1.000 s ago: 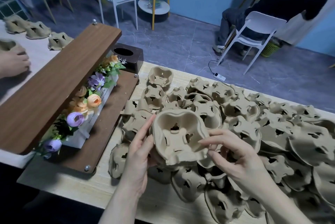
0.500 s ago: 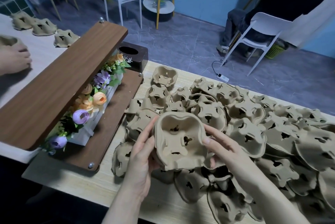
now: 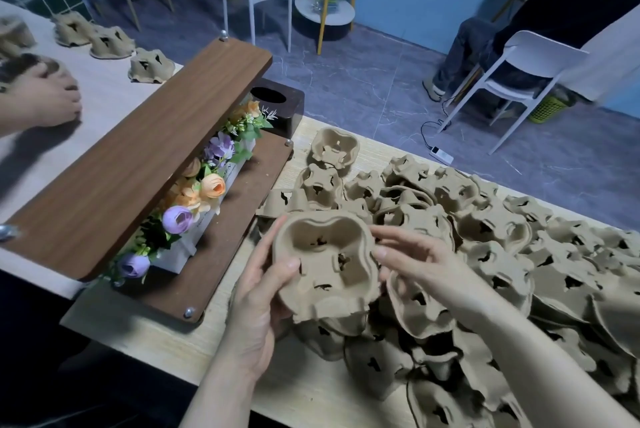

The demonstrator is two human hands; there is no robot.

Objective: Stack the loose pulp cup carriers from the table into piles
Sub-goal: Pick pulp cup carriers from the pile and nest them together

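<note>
Pulp-brown and cup-side up, one carrier [image 3: 325,268] is gripped at its left edge by the left hand [image 3: 258,299], thumb curled over the rim and fingers behind it, while the right hand [image 3: 415,263] reaches in with loosely extended fingers touching its right rim, just above the pale wooden table [image 3: 311,393]. Beyond and to the right, the heap of loose carriers [image 3: 502,254] covers the tabletop, some nested, most tumbled. Farther left stand a dark wood shelf [image 3: 138,157] with artificial flowers [image 3: 201,192], and another person's hand [image 3: 45,98] near more carriers [image 3: 110,43].
</note>
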